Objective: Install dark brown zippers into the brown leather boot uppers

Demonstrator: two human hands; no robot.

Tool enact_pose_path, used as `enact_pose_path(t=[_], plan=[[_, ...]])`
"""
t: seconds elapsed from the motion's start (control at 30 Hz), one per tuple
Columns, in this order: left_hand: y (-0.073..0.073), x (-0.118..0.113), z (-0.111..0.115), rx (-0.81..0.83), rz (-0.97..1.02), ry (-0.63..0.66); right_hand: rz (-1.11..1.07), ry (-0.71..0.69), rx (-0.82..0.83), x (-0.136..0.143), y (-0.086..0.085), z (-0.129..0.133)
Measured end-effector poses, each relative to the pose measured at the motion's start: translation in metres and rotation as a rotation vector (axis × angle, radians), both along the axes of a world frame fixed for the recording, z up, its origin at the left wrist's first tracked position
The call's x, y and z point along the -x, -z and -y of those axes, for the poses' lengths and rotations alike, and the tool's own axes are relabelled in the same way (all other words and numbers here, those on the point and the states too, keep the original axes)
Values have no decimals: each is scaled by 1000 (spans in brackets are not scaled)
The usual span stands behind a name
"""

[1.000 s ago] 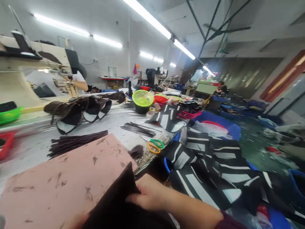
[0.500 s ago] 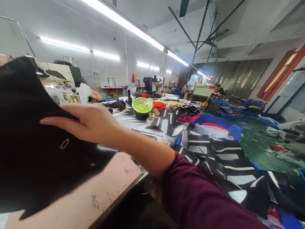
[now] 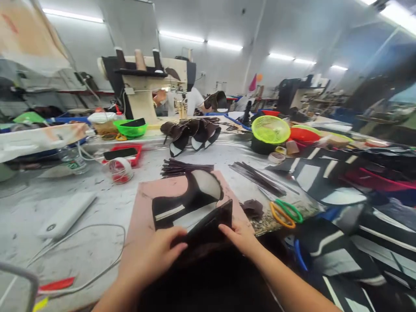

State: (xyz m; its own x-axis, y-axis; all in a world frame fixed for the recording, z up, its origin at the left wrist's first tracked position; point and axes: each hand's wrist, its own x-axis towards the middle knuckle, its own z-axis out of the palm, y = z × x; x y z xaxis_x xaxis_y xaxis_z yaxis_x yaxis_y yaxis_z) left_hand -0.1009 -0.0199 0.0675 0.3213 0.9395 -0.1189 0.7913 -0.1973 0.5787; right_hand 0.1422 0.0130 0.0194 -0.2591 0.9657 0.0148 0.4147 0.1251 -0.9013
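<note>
A black leather upper piece (image 3: pixel 172 200) with white backing patches and a pale strip lies over the pink board (image 3: pixel 139 208). Its near part is a dark flap (image 3: pixel 211 223), raised and tilted toward me. My left hand (image 3: pixel 159 249) pinches this piece at its left edge, thumb on top. At the right end of the flap, my right hand (image 3: pixel 242 238) grips it with the thumb lying along the edge. Most fingers of the right hand are hidden behind the leather. Dark thin strips (image 3: pixel 186 168) lie just beyond the board.
Orange-and-green-handled scissors (image 3: pixel 286 213) lie at the table's right edge. More black pieces (image 3: pixel 344 251) are heaped lower right. A white power bank (image 3: pixel 68 216) with a cable is on the left. A sewing machine (image 3: pixel 146 95) and brown parts (image 3: pixel 195 132) stand beyond.
The view has swung left and down. My right hand has come from holding a black leather piece up at the left to gripping leather low over the pink board; my left hand now shows too.
</note>
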Motion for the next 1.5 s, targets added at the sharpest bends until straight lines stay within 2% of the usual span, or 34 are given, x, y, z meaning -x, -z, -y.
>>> enact_pose_path(t=[0.13, 0.2, 0.23, 0.27, 0.33, 0.4, 0.47, 0.57, 0.7, 0.73, 0.77, 0.83, 0.9, 0.97, 1.03, 1.13, 1.23, 1.33, 1.5], plan=[[13, 1, -25, 199, 38, -10, 266, 216, -71, 2, 6, 5], [22, 4, -31, 251, 35, 10, 310, 356, -222, 6, 3, 8], [26, 5, -32, 260, 33, 16, 295, 364, -329, 9, 0, 10], [29, 4, -31, 259, 28, 21, 270, 304, -435, 15, -5, 12], [32, 1, -27, 221, -2, 32, 213, 1, -552, 31, -15, 13], [32, -3, -19, 180, -45, 38, 136, -318, -458, 52, -23, 10], [28, -3, -13, 157, -77, 35, 50, -447, -226, 71, -24, 5], [20, 10, -11, 157, -100, -59, -46, -419, 73, 88, -15, -2], [17, 39, -30, 16, -108, -524, -106, -415, 224, 88, -3, -5], [18, 42, -36, -29, -57, -591, -123, -418, 269, 87, -3, -5], [19, 43, -40, -62, 29, -596, -147, -418, 331, 87, -3, -6], [21, 36, -44, -134, 214, -479, -234, -396, 475, 86, -3, -8], [23, 23, -35, -248, 266, -256, -357, -336, 581, 86, -4, -12], [24, 11, -14, -402, 160, -3, -409, -256, 612, 88, -5, -14], [28, 5, 12, -589, 1, 113, -350, -213, 604, 91, -6, -15], [42, 8, 50, -777, -174, 47, -274, -236, 562, 94, -11, -13], [59, 11, 71, -760, -249, 52, -250, -258, 570, 95, -13, -10], [71, 10, 75, -736, -275, 57, -174, -253, 554, 96, -12, -7], [78, 4, 76, -764, -325, 29, 44, -134, 348, 106, -10, 5]])
